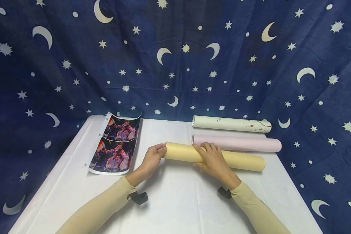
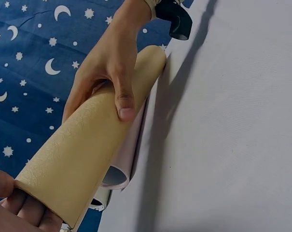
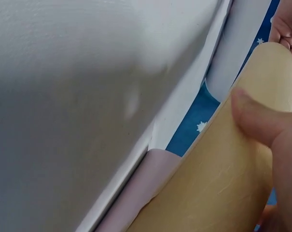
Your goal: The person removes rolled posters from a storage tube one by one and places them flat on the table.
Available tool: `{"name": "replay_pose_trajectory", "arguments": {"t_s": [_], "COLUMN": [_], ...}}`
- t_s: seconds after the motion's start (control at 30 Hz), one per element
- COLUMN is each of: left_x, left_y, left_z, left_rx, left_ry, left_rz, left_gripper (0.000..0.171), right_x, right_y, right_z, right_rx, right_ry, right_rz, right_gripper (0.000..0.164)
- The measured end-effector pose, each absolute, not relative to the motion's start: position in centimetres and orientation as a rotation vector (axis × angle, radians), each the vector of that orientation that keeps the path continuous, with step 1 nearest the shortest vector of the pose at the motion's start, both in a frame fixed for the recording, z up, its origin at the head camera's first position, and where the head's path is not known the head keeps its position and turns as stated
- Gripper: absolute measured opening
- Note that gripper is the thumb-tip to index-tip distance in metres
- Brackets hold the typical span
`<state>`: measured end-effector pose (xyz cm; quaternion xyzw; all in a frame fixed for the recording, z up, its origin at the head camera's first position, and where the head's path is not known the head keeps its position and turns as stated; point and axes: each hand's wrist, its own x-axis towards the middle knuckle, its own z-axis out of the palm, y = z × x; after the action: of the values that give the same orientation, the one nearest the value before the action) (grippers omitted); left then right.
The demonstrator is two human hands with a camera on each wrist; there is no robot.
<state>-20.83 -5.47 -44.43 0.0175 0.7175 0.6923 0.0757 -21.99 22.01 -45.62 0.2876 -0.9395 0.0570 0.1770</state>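
Observation:
A yellow roll of textured sheet [image 1: 242, 160] lies across both hands, slightly slanted, in the head view. My left hand [image 1: 152, 159] pinches the roll's left end, thumb outside and fingers tucked into the opening, as the left wrist view shows at the yellow roll's rim [image 2: 54, 203]. Around the roll's middle, my right hand [image 1: 212, 161] grips from above, its thumb along the near side. In the right wrist view the right thumb [image 3: 261, 116] presses on the yellow surface. Just behind lies a pink roll [image 1: 240, 143], and beyond it a white roll with a floral print [image 1: 231, 123].
At the left of the white-covered table [image 1: 175, 208] lies a curling printed sheet [image 1: 114, 154] with two similar photos. A dark blue curtain with moons and stars [image 1: 175, 65] hangs behind and on both sides. A black band piece [image 1: 138, 197] sits at the left wrist.

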Motion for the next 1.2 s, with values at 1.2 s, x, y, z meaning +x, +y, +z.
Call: {"name": "replay_pose_trajectory", "arguments": {"t_s": [1.2], "left_x": [-21.0], "left_y": [-5.9], "left_z": [-44.6], "left_rx": [-0.02], "left_ry": [2.217], "left_rz": [2.136], "left_gripper": [0.024], "right_x": [-22.1], "right_y": [23.2], "right_z": [-45.6], "right_rx": [0.79], "right_ry": [-2.723], "right_rz": [0.216], "right_gripper": [0.077]}}
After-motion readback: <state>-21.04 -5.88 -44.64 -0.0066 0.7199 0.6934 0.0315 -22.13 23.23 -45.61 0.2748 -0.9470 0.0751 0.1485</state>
